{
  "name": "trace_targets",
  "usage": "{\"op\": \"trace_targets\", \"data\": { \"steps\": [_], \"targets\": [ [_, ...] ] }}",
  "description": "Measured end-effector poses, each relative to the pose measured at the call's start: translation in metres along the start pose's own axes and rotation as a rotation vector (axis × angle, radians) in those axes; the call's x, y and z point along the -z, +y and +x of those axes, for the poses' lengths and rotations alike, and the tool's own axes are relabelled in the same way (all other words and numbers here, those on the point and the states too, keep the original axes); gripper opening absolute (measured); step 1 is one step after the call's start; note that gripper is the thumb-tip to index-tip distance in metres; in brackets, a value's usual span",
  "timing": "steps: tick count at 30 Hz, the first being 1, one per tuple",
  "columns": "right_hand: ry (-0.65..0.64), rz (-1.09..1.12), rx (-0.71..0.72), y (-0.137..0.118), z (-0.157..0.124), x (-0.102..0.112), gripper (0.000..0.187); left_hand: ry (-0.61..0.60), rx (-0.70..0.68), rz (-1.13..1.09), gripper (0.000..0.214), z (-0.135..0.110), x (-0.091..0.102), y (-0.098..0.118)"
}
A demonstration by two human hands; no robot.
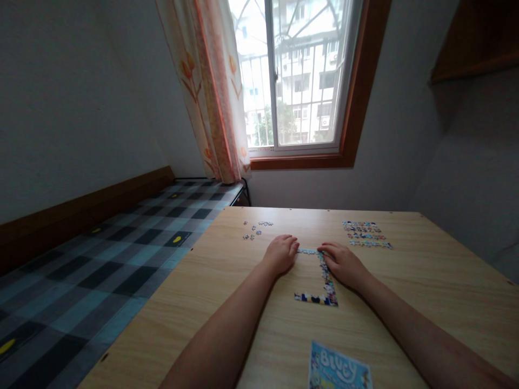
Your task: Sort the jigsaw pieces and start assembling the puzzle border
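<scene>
My left hand [280, 253] and my right hand [343, 263] both lie palm down on a wooden table [425, 281], fingertips pressing on the top strip of a partly joined jigsaw puzzle frame [326, 283]. The joined pieces run along the top edge between my hands, down the right side beside my right hand, and along the bottom. Neither hand has anything lifted in it. A few loose puzzle pieces [255, 229] lie beyond my left hand. A larger patch of spread pieces [367, 234] lies beyond my right hand.
A blue printed card or picture sheet [339, 368] lies at the near table edge. A bed with a checked blue and black cover [101, 265] stands to the left. Behind the table are a window [300, 75] and a patterned curtain [211, 86].
</scene>
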State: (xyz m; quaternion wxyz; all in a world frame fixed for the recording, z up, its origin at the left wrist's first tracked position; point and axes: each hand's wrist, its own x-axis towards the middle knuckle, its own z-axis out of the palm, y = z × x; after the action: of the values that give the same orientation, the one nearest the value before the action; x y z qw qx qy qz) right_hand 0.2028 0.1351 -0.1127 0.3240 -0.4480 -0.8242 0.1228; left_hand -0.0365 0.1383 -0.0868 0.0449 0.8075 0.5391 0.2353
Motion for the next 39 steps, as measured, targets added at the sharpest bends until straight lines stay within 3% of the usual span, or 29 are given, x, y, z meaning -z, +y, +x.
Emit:
{"op": "trace_targets", "data": {
  "steps": [9,28,33,39],
  "targets": [
    [0.021,0.008,0.004,0.000,-0.001,0.000,0.031,0.005,-0.022,-0.002,0.039,0.000,0.005,-0.001],
    [0.003,0.003,-0.012,0.001,0.000,-0.001,0.032,0.073,0.060,0.032,0.037,-0.001,0.010,-0.009],
    [-0.016,0.003,-0.021,0.000,0.000,-0.001,0.033,0.068,0.176,0.158,0.031,0.003,0.027,-0.013],
    [-0.008,-0.003,-0.029,0.000,0.000,-0.001,0.033,0.102,0.357,0.280,0.033,0.000,0.045,-0.040]
  ]
}}
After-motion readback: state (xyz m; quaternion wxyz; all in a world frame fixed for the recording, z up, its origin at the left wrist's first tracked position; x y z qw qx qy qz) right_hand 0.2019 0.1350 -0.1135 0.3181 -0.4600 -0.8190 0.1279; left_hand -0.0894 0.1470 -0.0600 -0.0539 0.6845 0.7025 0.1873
